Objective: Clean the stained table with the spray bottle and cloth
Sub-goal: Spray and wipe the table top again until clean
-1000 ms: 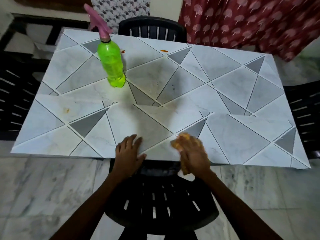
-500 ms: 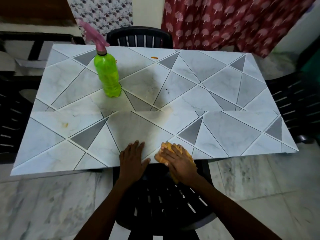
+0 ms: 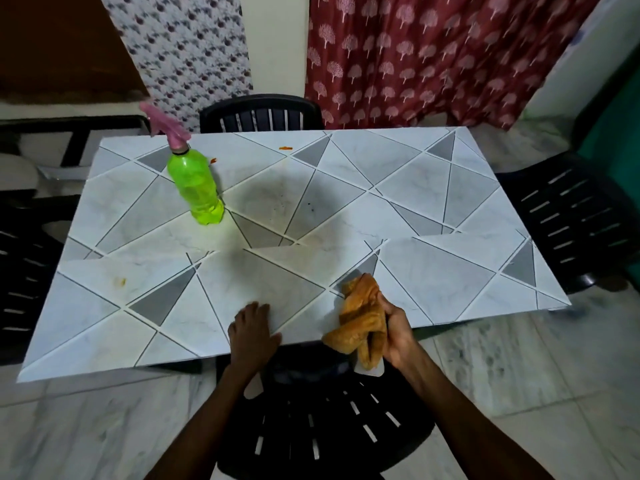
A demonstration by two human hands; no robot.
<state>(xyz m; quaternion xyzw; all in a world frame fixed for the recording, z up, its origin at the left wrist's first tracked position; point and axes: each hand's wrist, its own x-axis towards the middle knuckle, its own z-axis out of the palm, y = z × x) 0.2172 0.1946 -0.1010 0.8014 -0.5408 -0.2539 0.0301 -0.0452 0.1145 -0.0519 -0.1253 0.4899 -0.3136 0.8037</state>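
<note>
The table (image 3: 433, 278) has a pale marble top with grey triangles. A green spray bottle (image 3: 194, 188) with a pink trigger head stands upright at its back left. Orange stains show at the left (image 3: 120, 281), beside the bottle (image 3: 213, 161) and near the far edge (image 3: 285, 148). Dark specks (image 3: 309, 206) dot the middle. My left hand (image 3: 251, 332) lies flat on the near edge, fingers apart. My right hand (image 3: 394, 336) grips a crumpled orange cloth (image 3: 363, 317), lifted at the near edge and partly hanging past it.
Black plastic chairs stand at the far side (image 3: 263, 114), the right (image 3: 568, 216), the left (image 3: 20, 258) and directly below me (image 3: 322, 420). A red patterned curtain (image 3: 433, 53) hangs behind the table. The floor is pale marble tile.
My right hand was pressing the cloth flat on the table; now it has bunched the cloth up and lifted it at the near edge. The left hand stays put. The view has tilted upward.
</note>
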